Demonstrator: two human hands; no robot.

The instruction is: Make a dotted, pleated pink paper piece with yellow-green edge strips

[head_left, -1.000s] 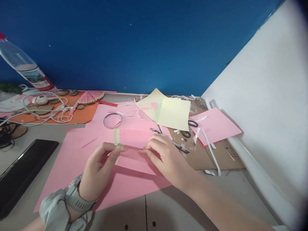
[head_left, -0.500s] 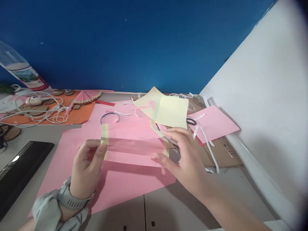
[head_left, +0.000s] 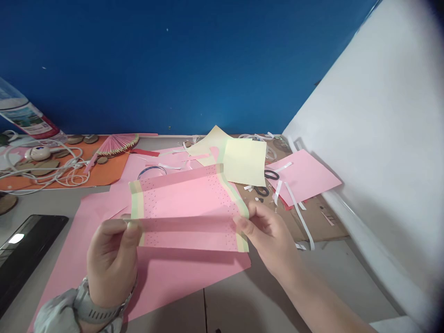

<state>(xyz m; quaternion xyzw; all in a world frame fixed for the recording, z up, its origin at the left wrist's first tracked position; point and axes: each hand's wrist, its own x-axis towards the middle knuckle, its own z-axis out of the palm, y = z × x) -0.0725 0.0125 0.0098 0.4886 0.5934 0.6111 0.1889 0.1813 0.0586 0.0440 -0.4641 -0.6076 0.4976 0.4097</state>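
A pink sheet of paper (head_left: pixel 187 199) with small dark specks and green-and-yellow strips along both short sides is held up between my hands. Two creases run across it. My left hand (head_left: pixel 111 259) pinches its left edge between thumb and fingers. On the opposite edge, my right hand (head_left: pixel 267 236) pinches the green strip, thumb on the near face. Beneath the paper lies a larger pink sheet (head_left: pixel 187 282) on the grey table. A blue-rimmed ring (head_left: pixel 151 172) shows partly behind the held paper.
A folded pink paper fan (head_left: pixel 118 144) lies on orange paper (head_left: pixel 114 171) at left, near white cables (head_left: pixel 69 169) and a bottle (head_left: pixel 29 118). A phone (head_left: pixel 31 259) rests at front left. Pale yellow paper (head_left: pixel 245 162), black scissor handles (head_left: pixel 271 175) and pink paper (head_left: pixel 307 178) lie right.
My right hand has closed on the paper's right edge, where its fingers were spread before. The paper has opened out wider and come lower and nearer, and the view has shifted slightly.
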